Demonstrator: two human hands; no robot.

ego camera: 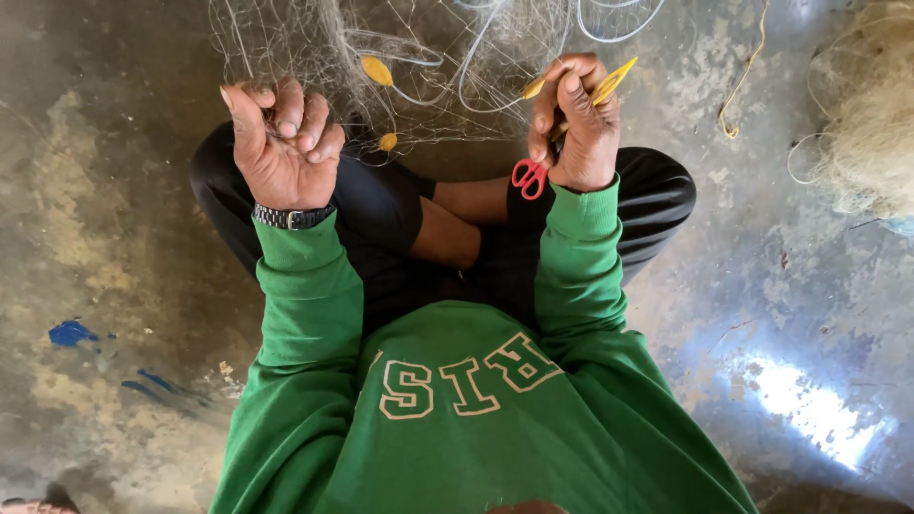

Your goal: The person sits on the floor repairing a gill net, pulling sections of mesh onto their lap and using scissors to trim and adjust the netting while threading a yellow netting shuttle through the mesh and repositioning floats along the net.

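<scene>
I sit cross-legged on a concrete floor in a green sweatshirt and black shorts. My left hand, with a dark watch at the wrist, is curled shut around strands of a fine fishing net that spreads out ahead of my knees. My right hand grips a yellow netting needle between thumb and fingers. Small red-handled scissors hang from the same hand at its heel. Yellow oval floats sit along the net's white cord.
A second heap of pale net lies at the right edge. A loose yellowish cord trails on the floor beside it. Blue paint marks stain the stained concrete floor on the left.
</scene>
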